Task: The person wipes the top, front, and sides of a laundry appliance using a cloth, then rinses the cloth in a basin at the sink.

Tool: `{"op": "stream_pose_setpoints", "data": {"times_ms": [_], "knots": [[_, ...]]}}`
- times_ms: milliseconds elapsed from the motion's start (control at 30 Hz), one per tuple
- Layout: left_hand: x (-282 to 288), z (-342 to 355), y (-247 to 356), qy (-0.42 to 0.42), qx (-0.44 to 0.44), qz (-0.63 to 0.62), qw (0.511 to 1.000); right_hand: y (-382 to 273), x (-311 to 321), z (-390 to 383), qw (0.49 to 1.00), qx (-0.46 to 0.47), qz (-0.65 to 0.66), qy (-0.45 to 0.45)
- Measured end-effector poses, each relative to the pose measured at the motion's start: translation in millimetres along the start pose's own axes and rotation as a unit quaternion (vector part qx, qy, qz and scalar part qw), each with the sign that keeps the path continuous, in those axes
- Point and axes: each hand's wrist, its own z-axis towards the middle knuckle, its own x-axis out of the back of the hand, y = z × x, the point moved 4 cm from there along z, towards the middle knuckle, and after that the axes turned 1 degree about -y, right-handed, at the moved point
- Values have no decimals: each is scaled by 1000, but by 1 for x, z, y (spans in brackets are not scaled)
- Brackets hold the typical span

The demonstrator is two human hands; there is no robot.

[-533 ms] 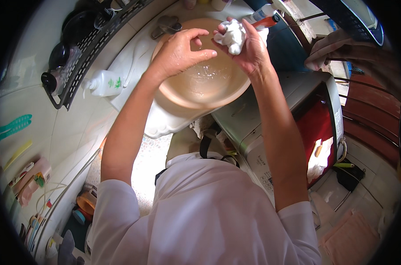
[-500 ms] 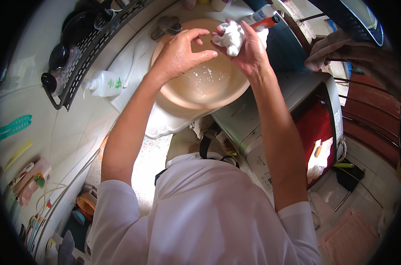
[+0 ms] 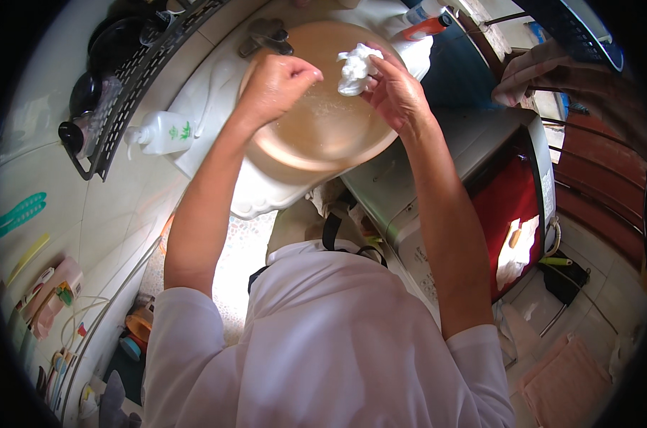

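Note:
Bunched and wet-looking, a small white cloth (image 3: 357, 69) hangs in the fingers of my right hand (image 3: 394, 89), over the right part of a peach-coloured basin (image 3: 337, 162). My left hand (image 3: 275, 87) is over the basin's left side, apart from the cloth. Its fingers are curled in against the thumb, and nothing shows in them. Shallow clear water (image 3: 316, 125) lies in the basin, which rests in a white sink (image 3: 255, 192). Just beyond my left hand is a metal faucet (image 3: 263, 37).
On the sink's left edge stands a white pump bottle (image 3: 168, 133). A black perforated rack (image 3: 134, 78) runs along the left wall. A white bottle and an orange tube (image 3: 424, 30) lie at the far right of the sink. A grey washing machine (image 3: 398, 189) is close on the right.
My left hand has gone from spread fingers to a closed curl, slightly lower. The right hand has turned, and the cloth has moved a little left and now hangs from the fingers.

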Motion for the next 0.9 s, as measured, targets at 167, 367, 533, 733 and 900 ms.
{"op": "stream_pose_setpoints", "data": {"times_ms": [167, 367, 533, 733, 900], "knots": [[24, -2, -5, 30, 58, -29, 997, 4, 27, -1, 999, 3, -21, 37], [35, -6, -27, 70, 108, -84, 988, 3, 36, -10, 999, 5, -21, 48], [38, 6, -100, 156, 134, 27, 978, -19, 86, -20, 994, 77, -7, 76], [-3, 11, -145, 124, 139, 254, 949, -65, 126, -46, 970, 109, 216, 7], [-62, -2, -142, -72, 69, 421, 901, -71, 93, -57, 959, 72, 274, -13]]}}
